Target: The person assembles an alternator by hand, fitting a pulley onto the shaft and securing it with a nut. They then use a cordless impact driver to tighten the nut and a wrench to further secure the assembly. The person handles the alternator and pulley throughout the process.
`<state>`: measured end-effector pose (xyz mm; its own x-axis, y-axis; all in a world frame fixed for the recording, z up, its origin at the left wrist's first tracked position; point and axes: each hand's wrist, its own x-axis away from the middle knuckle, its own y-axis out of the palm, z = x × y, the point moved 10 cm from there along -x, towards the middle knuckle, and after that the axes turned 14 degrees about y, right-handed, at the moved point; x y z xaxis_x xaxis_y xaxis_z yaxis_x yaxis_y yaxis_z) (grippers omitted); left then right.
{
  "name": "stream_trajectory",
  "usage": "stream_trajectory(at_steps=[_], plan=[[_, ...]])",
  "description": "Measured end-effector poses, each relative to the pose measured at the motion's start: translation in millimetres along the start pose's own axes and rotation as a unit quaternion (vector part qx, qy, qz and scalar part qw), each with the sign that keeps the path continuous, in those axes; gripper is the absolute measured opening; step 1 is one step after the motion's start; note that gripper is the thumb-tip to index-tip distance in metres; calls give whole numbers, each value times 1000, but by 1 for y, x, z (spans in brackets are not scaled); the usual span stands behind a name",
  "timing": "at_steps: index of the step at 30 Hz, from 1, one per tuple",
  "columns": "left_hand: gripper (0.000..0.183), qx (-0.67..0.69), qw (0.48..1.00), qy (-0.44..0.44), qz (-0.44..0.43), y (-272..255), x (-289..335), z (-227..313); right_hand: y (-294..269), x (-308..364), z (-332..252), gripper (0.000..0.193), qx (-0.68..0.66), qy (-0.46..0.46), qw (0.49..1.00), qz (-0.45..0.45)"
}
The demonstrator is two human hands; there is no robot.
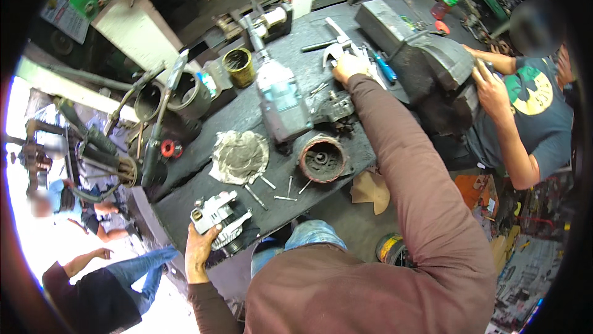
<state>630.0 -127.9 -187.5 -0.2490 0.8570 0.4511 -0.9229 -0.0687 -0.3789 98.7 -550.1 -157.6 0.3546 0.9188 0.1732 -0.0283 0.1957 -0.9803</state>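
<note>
My left hand (201, 249) grips a silver alternator (217, 215) at the near left edge of the dark workbench (191, 195). Its pulley side faces down toward the edge. Stretched far across the bench, my right hand (350, 67) has curled fingers at a group of metal tools beside a grey two-armed tool (334, 50). What the fingertips hold is hidden. A blue-handled screwdriver (386, 68) lies just right of that hand. Between my arms are several long bolts (255, 197), a round open housing (322, 160), a dirty cloth (239, 156) and a grimy metal part (333, 108).
A grey and teal power tool (283, 99) lies mid-bench, near a yellowish can (238, 65). A large bench vise (438, 62) stands at the right. A co-worker's hands (492, 90) are next to it. Another person (92, 288) is at the lower left.
</note>
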Motion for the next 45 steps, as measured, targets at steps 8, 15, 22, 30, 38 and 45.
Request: stream_trajectory(at_steps=[8,15,22,30,38,45], plan=[[90,57,997,27,-39,14,-11,13,13,-99,92,48,-409,12,912,-18],[79,132,987,39,-79,7,-11,0,-156,-15,94,40,-573,-66,812,-86],[70,198,967,109,-120,26,-18,26,-196,234,113,41,-631,-155,728,-219],[114,-260,927,228,-147,36,0,94,-50,410,-15,35,-394,-152,869,-258],[109,-96,965,130,-208,41,-57,50,26,420,-36,41,-334,-120,897,-263],[109,-53,971,149,-179,34,-65,34,42,392,-54,43,-380,-100,870,-299]])
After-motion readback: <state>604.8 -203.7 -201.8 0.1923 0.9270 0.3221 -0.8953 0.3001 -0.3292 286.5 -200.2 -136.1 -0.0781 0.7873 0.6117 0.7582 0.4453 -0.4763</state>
